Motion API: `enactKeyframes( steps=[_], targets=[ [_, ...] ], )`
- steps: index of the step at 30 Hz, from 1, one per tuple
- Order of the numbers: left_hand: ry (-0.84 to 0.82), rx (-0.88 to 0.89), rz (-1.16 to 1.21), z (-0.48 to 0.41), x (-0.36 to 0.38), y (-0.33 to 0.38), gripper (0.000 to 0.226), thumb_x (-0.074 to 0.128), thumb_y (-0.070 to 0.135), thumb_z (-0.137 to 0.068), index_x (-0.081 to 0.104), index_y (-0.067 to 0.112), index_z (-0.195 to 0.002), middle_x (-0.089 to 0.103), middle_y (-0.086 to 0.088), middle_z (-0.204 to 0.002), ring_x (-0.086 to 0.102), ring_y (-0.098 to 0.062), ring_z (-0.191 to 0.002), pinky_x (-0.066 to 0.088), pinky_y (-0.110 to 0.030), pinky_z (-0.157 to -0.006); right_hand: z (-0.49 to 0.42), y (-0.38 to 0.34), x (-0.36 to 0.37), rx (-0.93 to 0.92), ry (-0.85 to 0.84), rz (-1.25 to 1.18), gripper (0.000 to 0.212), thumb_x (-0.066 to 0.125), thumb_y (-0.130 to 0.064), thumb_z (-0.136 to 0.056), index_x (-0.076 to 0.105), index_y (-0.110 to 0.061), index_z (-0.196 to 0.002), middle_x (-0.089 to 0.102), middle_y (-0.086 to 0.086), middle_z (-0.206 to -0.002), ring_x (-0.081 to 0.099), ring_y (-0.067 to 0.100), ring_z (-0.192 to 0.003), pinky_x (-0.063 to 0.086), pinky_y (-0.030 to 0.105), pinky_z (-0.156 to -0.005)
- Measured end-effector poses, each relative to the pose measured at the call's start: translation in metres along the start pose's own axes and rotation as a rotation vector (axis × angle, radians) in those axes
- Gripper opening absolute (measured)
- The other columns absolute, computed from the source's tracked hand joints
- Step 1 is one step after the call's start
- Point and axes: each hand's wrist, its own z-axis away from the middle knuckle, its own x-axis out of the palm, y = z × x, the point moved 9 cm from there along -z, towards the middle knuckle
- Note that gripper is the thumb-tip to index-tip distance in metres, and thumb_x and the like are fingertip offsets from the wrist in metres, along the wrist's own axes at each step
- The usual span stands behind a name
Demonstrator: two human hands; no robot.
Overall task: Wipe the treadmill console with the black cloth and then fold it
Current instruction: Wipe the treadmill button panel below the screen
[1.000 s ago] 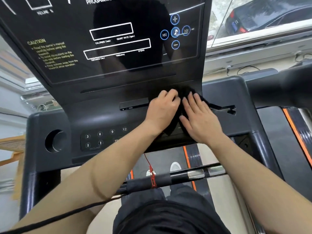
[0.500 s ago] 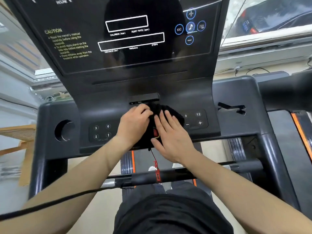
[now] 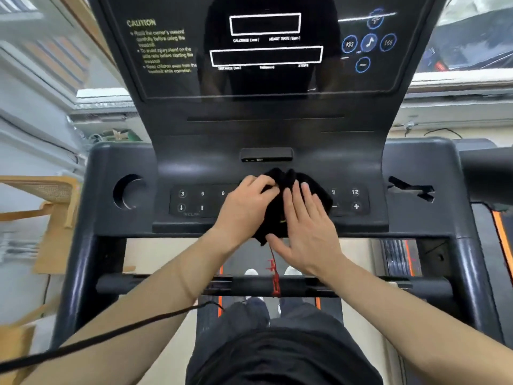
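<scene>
Left hand [image 3: 247,202] still bunches the black cloth [image 3: 280,207]; flat, open right hand [image 3: 308,229] keeps pressing it mid-console [image 3: 402,218].

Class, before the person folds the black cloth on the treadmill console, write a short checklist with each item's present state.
1. Left hand grips black cloth: ok.
2. Right hand flat on the cloth: ok.
3. Cloth spread flat for folding: not ok, bunched.
4. Cloth fully on the console: not ok, lower edge overhangs.
5. Red cord clear of cloth: cannot tell.
6. Console wiped clean: cannot tell.
</scene>
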Motion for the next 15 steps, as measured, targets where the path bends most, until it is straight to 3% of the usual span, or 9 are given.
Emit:
enactKeyframes(
  steps=[4,8,10,15],
  targets=[
    [0.045,-0.185,-0.076,0.052,-0.033,-0.091,0.034,0.050,0.015,-0.086,0.075,0.010,-0.108,0.068,-0.008,-0.114,0.061,-0.031,-0.095,0.060,-0.045,-0.069,-0.049,-0.090,0.008,-0.182,-0.077,-0.020,0.100,0.033,-0.071,-0.090,0.021,0.000,-0.158,0.013,0.025,-0.166,0.005,0.037,-0.156,0.012,0.050,-0.126],
    [0.096,-0.450,-0.108,0.101,-0.062,-0.142,0.028,0.067,0.003,-0.085,0.074,0.004,-0.112,0.069,-0.011,-0.115,0.061,-0.033,-0.094,0.058,-0.043,-0.070,-0.075,-0.166,0.023,-0.254,-0.164,0.014,0.105,0.032,-0.074,-0.088,0.011,0.000,-0.159,0.004,0.026,-0.167,-0.004,0.038,-0.156,0.005,0.052,-0.126],
    [0.101,-0.472,-0.107,0.120,-0.064,-0.137,0.029,0.071,0.000,-0.085,0.074,0.003,-0.113,0.069,-0.011,-0.114,0.060,-0.031,-0.094,0.058,-0.041,-0.068,-0.065,-0.181,0.030,-0.282,-0.181,0.053,0.108,0.036,-0.074,-0.087,0.011,0.002,-0.159,0.003,0.029,-0.166,-0.004,0.041,-0.155,0.006,0.054,-0.125],
    [0.173,-0.402,-0.105,0.133,-0.061,-0.125,0.022,0.057,0.006,-0.091,0.076,0.005,-0.102,0.072,-0.007,-0.109,0.062,-0.027,-0.090,0.058,-0.036,-0.063,-0.039,-0.175,0.040,-0.355,-0.197,0.093,0.107,0.039,-0.073,-0.087,0.016,0.002,-0.158,0.011,0.029,-0.165,0.003,0.042,-0.155,0.007,0.052,-0.126]
  ],
)
